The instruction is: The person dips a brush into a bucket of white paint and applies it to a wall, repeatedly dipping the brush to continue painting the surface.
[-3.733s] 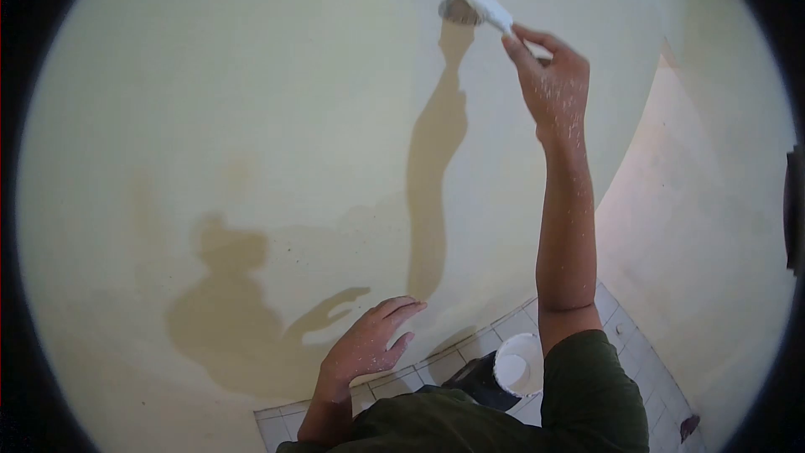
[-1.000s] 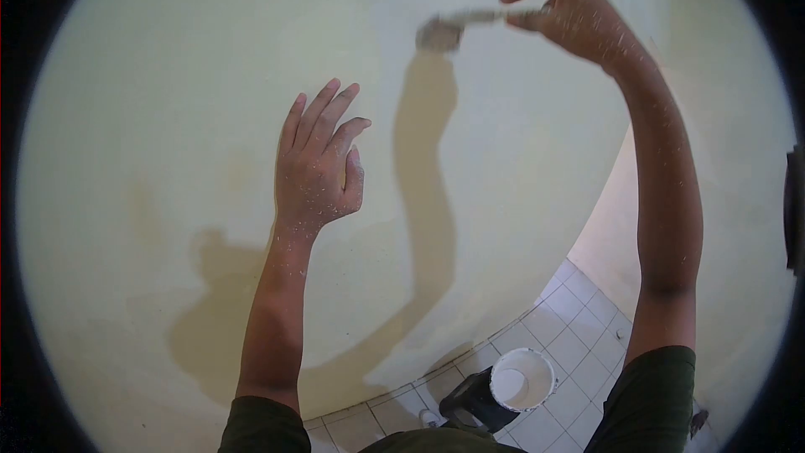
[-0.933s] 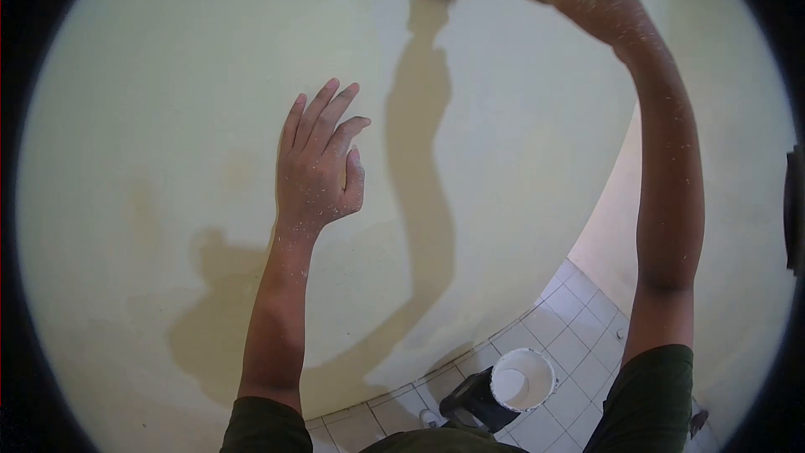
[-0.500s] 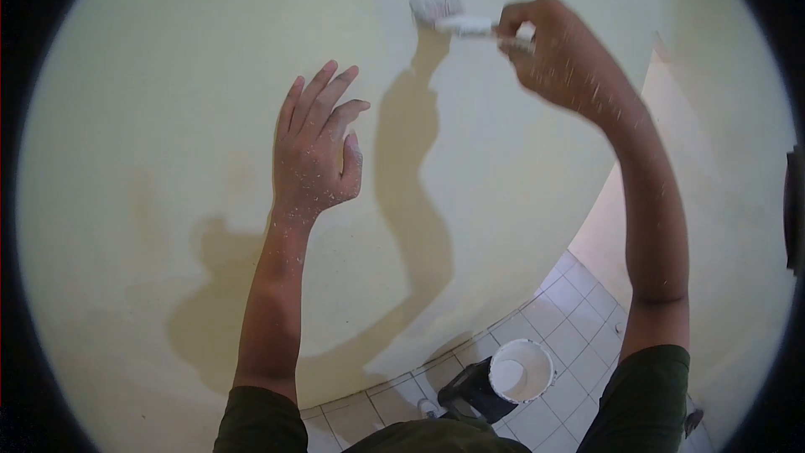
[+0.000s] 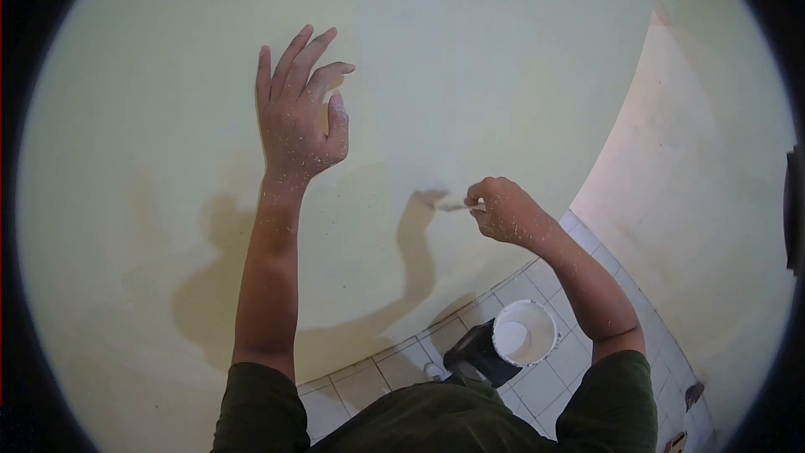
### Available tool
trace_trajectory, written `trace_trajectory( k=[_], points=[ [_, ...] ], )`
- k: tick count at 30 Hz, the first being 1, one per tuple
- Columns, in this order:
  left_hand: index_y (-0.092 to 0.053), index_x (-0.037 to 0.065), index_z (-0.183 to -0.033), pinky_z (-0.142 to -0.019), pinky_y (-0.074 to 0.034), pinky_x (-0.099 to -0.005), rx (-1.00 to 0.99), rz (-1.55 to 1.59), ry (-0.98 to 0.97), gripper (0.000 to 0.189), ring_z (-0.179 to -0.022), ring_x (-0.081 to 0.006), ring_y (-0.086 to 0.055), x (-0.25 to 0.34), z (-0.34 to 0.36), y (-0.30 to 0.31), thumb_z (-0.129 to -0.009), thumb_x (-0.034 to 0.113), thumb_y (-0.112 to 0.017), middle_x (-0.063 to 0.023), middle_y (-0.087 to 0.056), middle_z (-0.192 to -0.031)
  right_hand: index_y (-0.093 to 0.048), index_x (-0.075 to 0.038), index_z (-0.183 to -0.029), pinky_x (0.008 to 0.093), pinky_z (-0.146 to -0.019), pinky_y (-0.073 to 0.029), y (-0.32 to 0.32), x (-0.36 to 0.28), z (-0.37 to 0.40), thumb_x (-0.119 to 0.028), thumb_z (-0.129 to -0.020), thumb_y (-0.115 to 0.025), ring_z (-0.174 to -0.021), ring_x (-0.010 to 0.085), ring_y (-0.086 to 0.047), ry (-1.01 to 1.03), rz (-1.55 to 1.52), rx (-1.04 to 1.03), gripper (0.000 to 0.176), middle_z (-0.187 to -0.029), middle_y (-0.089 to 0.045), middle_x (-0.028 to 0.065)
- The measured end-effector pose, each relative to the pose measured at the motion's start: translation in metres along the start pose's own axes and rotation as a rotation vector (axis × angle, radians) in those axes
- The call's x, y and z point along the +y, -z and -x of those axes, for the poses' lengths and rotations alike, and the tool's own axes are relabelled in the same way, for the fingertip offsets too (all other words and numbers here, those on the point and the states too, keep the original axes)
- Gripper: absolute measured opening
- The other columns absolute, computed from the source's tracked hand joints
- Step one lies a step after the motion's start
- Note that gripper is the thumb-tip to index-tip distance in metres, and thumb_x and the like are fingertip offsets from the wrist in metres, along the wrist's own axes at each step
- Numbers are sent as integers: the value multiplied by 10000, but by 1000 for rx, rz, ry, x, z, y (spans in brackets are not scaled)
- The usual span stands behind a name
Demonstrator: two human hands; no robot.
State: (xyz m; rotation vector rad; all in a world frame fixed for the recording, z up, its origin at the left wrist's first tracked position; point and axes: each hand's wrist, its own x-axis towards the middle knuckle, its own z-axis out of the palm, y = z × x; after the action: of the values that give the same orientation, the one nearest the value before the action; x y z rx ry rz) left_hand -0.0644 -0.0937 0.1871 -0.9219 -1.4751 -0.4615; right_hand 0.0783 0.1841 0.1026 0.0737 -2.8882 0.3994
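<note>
My right hand (image 5: 505, 211) grips the handle of a paintbrush (image 5: 453, 206), its bristles against the pale yellow wall (image 5: 394, 117) and blurred by motion. Flecks of white paint cover both hands and forearms. Up and to the left, my left hand (image 5: 300, 113) rests against the wall with its fingers spread and nothing in it. Below the brush, a bucket (image 5: 526, 306) with a white, paint-smeared rim and dark outside stands on the floor, white paint inside.
Light floor tiles (image 5: 558, 377) run along the foot of the wall. A second wall (image 5: 671, 134) rises on the right. Small dark objects (image 5: 693, 396) lie on the floor at the lower right. A dark object (image 5: 792, 210) shows at the right edge.
My right hand has swept the paintbrush down the wall from high up to about mid-height. The left hand stays against the wall, appearing slightly higher in view.
</note>
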Motion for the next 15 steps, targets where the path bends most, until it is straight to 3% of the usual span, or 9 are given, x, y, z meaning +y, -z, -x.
trace_trajectory(
  k=[3,6,9,12,15],
  points=[
    [-715,121,-1084,-1260,-190,-571,-24,10,6,323,-1453,-289,-454,-1,5,-3,-816,51,-550,-57,-581,-1468,-773,-47,-961,462,-909,-543,19,12,-5,-115,-840,-741,-1006,393,-679,11,78,-159,143,-996,-724,225],
    [-713,117,-1104,-1258,-190,-578,-40,14,9,320,-1455,-303,-454,-1,5,-4,-835,55,-549,-68,-580,-1477,-788,-47,-1018,429,-865,-545,63,-2,-18,-144,-859,-754,-994,365,-684,-78,-56,216,190,-1012,-715,238],
    [-711,111,-1106,-1255,-201,-576,-52,11,16,320,-1453,-304,-457,-10,-8,6,-835,54,-549,-69,-584,-1474,-787,-26,-1027,418,-737,-542,128,-23,-37,-169,-845,-801,-694,277,-631,125,84,603,232,-762,-698,176],
    [-712,105,-1104,-1253,-210,-573,-51,9,16,321,-1452,-304,-460,-8,-9,6,-833,50,-550,-70,-584,-1475,-786,-7,-1008,319,-535,-402,173,-47,-52,-149,-857,-801,-561,108,-489,105,75,638,208,-618,-575,59],
    [-711,102,-1105,-1251,-215,-571,-35,9,12,320,-1452,-307,-461,-9,-8,3,-833,49,-552,-71,-585,-1474,-786,-6,-1010,296,-525,-387,191,-57,-59,-156,-873,-796,-558,74,-471,149,57,736,203,-620,-575,37]
  ],
)
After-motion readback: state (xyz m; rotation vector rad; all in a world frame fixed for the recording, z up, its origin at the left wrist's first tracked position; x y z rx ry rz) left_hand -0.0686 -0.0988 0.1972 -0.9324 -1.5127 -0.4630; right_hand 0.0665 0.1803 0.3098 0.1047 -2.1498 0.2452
